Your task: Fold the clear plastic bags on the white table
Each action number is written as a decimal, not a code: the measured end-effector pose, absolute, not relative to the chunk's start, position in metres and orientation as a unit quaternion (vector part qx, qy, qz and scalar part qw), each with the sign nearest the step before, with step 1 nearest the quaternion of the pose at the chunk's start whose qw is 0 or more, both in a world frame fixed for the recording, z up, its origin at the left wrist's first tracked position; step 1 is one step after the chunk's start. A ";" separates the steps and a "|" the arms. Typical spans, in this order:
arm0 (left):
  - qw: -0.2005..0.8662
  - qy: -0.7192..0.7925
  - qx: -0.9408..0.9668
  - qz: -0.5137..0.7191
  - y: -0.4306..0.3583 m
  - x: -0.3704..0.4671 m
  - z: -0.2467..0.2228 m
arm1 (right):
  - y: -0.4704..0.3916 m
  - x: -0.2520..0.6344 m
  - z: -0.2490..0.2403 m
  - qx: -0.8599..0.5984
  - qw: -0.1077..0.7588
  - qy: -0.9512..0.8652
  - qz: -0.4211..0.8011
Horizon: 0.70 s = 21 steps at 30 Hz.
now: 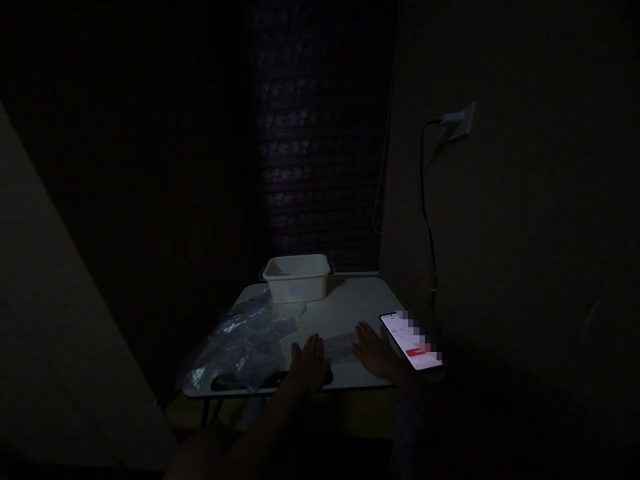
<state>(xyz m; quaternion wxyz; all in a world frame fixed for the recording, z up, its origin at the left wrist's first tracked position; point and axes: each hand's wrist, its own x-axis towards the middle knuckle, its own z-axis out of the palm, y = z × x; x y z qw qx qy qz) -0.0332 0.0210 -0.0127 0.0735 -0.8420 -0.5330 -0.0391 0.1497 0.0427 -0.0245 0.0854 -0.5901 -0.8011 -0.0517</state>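
Left hand (pixel 311 360), right hand (pixel 374 350): both unclenched, palms down, flanking clear plastic (pixel 341 348) (keeping it flat, presumably) near the front edge of the table (pixel 357 381).

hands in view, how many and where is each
2. The left hand is at the left end of the flat plastic piece on the table; the right hand is at its right end, beside the phone. Darkness could hide others.
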 end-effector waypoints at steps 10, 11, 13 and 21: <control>0.045 -0.620 -0.777 -0.100 0.023 -0.036 0.009 | 0.029 0.128 -0.008 -0.544 0.124 -0.825 -0.092; 0.033 -0.621 -0.776 -0.102 0.024 -0.036 0.010 | 0.027 0.123 -0.005 -0.532 0.128 -0.832 -0.090; -0.002 -0.624 -0.773 -0.113 0.027 -0.037 0.011 | 0.023 0.116 0.001 -0.508 0.137 -0.846 -0.086; -0.205 -0.601 -0.746 -0.201 0.038 -0.042 0.010 | 0.014 0.110 0.008 -0.437 0.117 -0.891 -0.039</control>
